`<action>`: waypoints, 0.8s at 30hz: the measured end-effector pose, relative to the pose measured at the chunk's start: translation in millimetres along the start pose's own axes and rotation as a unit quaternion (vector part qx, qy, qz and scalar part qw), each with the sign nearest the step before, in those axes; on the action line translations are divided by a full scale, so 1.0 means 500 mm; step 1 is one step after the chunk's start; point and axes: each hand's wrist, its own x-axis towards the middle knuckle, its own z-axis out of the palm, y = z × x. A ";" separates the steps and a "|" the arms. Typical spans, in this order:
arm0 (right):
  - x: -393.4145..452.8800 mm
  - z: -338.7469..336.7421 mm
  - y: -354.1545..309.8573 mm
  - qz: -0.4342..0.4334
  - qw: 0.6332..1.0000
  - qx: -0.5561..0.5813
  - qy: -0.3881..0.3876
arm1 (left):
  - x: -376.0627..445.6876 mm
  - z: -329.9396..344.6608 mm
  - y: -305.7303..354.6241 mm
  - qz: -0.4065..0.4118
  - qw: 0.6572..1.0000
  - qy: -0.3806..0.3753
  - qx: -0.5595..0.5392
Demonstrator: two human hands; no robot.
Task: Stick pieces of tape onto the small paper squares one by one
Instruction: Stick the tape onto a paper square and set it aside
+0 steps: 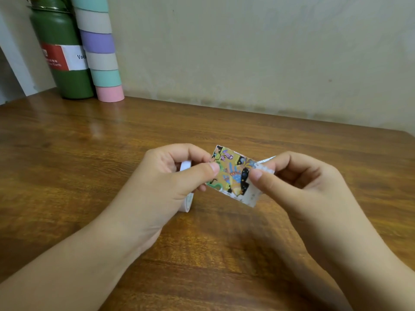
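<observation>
A small paper piece with a colourful printed pattern (233, 173) is held above the wooden table (112, 140) between both hands. My left hand (177, 173) pinches its left edge between thumb and forefinger, and a white tape roll (186, 166) sits in the same hand, mostly hidden behind the fingers. My right hand (292, 178) pinches the right edge, where a pale strip of tape (265, 168) lies along the paper's side and sticks out past the thumb.
At the back left corner stand a green bottle (60, 52) with a red and white label and a tall stack of pastel tape rolls (98, 48). A plain wall runs along the table's far edge.
</observation>
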 end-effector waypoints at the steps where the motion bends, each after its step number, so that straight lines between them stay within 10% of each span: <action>1: 0.001 -0.002 -0.001 -0.004 1.000 0.014 0.009 | -0.002 0.002 0.001 0.004 1.000 -0.003 0.013; 24: -0.002 0.002 -0.001 -0.014 0.998 0.036 0.054 | -0.003 0.008 -0.001 0.030 0.999 0.028 0.014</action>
